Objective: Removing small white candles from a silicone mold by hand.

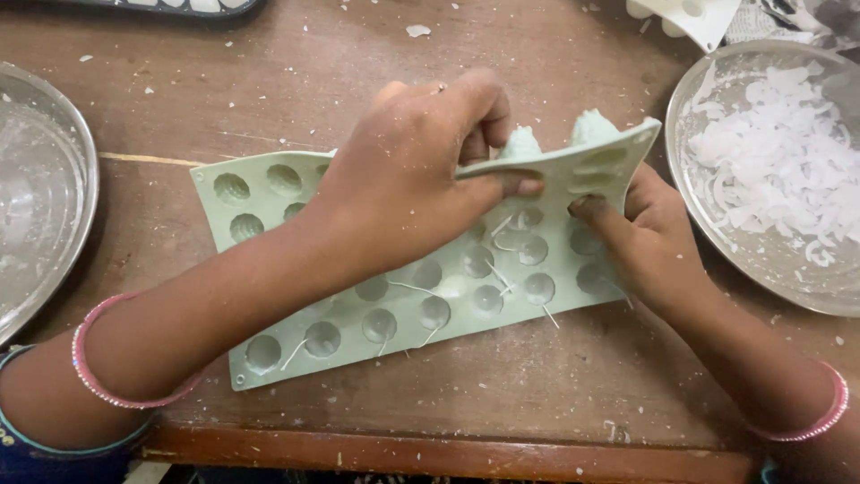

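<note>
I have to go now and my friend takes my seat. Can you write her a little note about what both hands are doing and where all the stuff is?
Left hand: fingers pinch the far edge of the green mould and fold it up and back.
Right hand: grips the mould's right end, thumb on top, fingers beneath.
Mould: lies on the wooden table, far right corner lifted, two cup backs bulging upward.
Done: several cavities on the left look empty; white flakes sit in the right bowl.
Left: many cavities hold white fill with thin wicks sticking out.
Another metal bowl stands at the left.
</note>
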